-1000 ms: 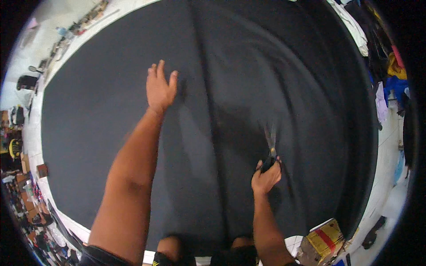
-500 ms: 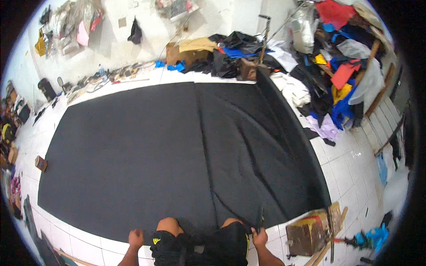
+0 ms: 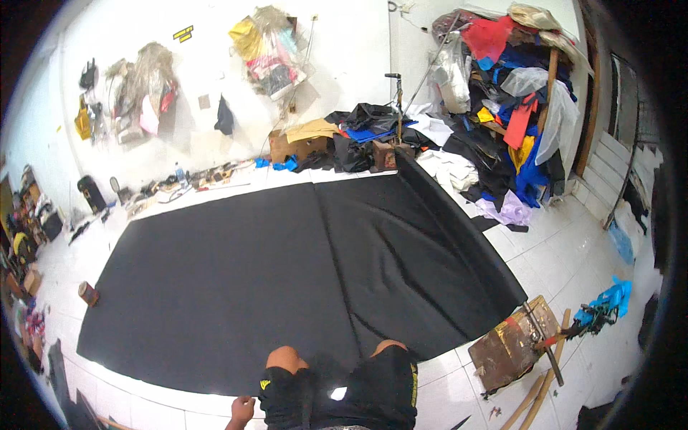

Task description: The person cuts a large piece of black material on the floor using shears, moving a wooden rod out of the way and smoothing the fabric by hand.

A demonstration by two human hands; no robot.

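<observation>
Cloth: big black fabric sheet (image 3: 236, 272) spread flat on white tiled floor (image 3: 566, 251), fills most of the room's middle; long crease runs front to back, right part rucked w/ folds
Person: kneeling at the near edge, bare knees (image 3: 285, 357) on the cloth, black shorts
Left hand (image 3: 242, 408): low by left thigh, over floor just off the cloth's near edge; fingers look curled in, prob. holding nothing, too small at the rim to be sure
Right hand: out of view, can't tell fingers
Right of cloth: worn wooden box (image 3: 512, 344), wood sticks beside it, blue rag (image 3: 608, 301)
Back: heap of mixed fabrics (image 3: 509, 107) in rt corner, cardboard box (image 3: 297, 147) by wall
Left: small brown tin (image 3: 88, 293) just off the cloth's edge
</observation>
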